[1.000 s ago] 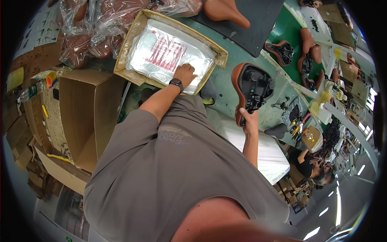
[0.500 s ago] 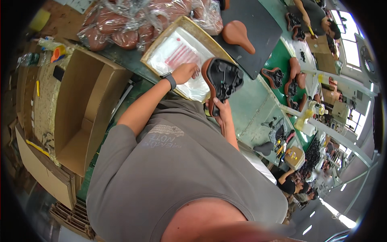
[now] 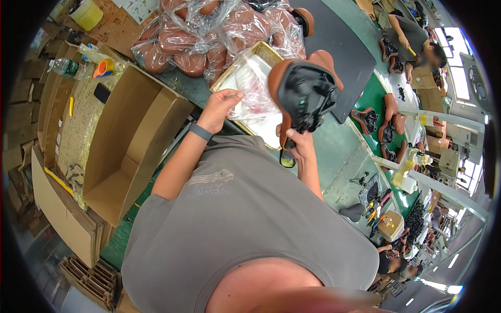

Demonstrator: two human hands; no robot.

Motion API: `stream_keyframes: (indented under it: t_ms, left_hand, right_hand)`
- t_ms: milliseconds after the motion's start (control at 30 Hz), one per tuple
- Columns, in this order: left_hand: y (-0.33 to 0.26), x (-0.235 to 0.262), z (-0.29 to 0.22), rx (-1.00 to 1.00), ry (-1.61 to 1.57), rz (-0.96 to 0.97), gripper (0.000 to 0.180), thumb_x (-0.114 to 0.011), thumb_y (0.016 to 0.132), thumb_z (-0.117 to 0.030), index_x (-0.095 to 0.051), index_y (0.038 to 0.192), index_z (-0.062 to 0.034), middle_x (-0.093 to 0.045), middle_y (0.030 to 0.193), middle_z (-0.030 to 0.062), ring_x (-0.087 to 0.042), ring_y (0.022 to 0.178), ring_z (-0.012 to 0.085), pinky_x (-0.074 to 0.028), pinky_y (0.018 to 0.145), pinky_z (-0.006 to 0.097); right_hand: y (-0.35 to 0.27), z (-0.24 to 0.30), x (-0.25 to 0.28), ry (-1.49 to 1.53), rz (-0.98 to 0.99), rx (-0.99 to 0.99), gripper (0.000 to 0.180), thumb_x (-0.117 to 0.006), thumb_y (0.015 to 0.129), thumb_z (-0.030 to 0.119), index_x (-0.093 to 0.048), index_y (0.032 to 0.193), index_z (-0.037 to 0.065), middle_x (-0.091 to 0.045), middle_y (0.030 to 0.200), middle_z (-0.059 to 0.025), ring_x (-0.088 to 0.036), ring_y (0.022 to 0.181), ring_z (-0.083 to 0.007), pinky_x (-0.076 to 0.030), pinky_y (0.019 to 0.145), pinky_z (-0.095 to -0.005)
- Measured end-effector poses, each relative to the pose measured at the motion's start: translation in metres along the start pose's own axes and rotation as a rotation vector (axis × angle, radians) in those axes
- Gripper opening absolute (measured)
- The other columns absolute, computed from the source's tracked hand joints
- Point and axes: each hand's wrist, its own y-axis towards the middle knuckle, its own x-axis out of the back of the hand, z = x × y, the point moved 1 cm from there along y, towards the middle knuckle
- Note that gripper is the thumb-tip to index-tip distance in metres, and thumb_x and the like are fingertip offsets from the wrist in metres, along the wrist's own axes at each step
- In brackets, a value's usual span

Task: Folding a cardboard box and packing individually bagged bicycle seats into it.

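My left hand (image 3: 219, 109), with a dark band at the wrist, pinches the edge of a clear plastic bag (image 3: 250, 86). The bag is lifted partly off a stack of bags in a shallow cardboard box (image 3: 269, 51). In my right hand (image 3: 301, 145) is a brown bicycle saddle (image 3: 308, 99), gripped by its narrow nose. Its black underside with the fittings faces me, and its wide end points away. Another brown saddle (image 3: 327, 63) lies just behind it on a black mat (image 3: 347, 39), partly hidden.
Plastic-wrapped brown saddles (image 3: 229, 31) are heaped at the back. An open carton (image 3: 130, 151) stands to my left, near a plastic bottle (image 3: 65, 68) and a tape roll (image 3: 103, 68). Hand tools (image 3: 377, 208) lie at the right. A person (image 3: 409, 36) works at the far right.
My left hand has closed on a plastic bag and pulled its edge up and toward the left. The saddle in my right hand has shifted right and come closer to the camera.
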Motion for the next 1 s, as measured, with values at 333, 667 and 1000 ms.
stream_keyframes:
  t_ms: [333, 667, 1000]
  left_hand:
    - [0.0, -0.188, -0.067, -1.109, 0.755, 0.614, 0.007, -0.078, 0.101, -0.011, -0.082, 0.101, -0.0052, -0.068, 0.089, 0.0031, -0.063, 0.078, 0.0153, -0.052, 0.071, 0.032]
    - [0.198, -0.22, -0.05, -0.13, 0.678, 0.073, 0.069, -0.093, 0.088, -0.05, -0.076, 0.128, 0.0035, -0.078, 0.107, 0.0126, -0.075, 0.1, 0.0239, -0.06, 0.093, 0.039]
    - [0.319, -0.235, -0.173, -0.61, 2.124, -0.593, 0.056, -0.084, 0.092, -0.032, -0.072, 0.143, -0.011, -0.069, 0.143, 0.0186, -0.067, 0.132, 0.0333, -0.054, 0.109, 0.051]
  right_hand:
    - [-0.013, 0.035, 0.043, -1.17, -0.595, 0.112, 0.089, -0.086, 0.086, 0.007, -0.038, 0.161, -0.001, -0.076, 0.129, -0.0271, -0.078, 0.113, -0.043, -0.06, 0.098, -0.0488]
    - [0.087, 0.123, 0.146, -1.012, -0.063, 0.337, 0.088, -0.089, 0.087, 0.005, -0.042, 0.162, -0.002, -0.068, 0.143, -0.0186, -0.065, 0.134, -0.0305, -0.053, 0.113, -0.0448]
    - [0.243, 0.157, 0.417, -2.032, -0.46, -0.021, 0.127, -0.098, 0.076, 0.019, -0.024, 0.179, 0.022, -0.064, 0.138, -0.0184, -0.069, 0.123, -0.0409, -0.057, 0.105, -0.0495]
